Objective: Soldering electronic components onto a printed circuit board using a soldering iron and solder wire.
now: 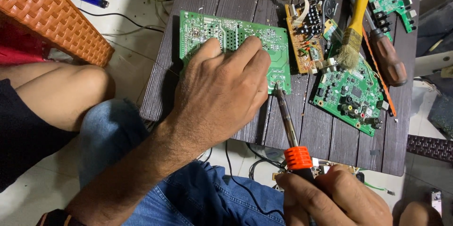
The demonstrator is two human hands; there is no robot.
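Green circuit board (226, 35): your left hand (222, 89) presses flat upon it, while your right hand (330, 197) grips the soldering iron (292, 136), tip at the board's corner beside your left knuckles.

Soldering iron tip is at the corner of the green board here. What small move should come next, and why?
Probably hold the tip steady on that corner joint. The right hand grips the soldering iron with its tip at the green circuit board edge, while the left hand presses the board flat on the dark wooden table.
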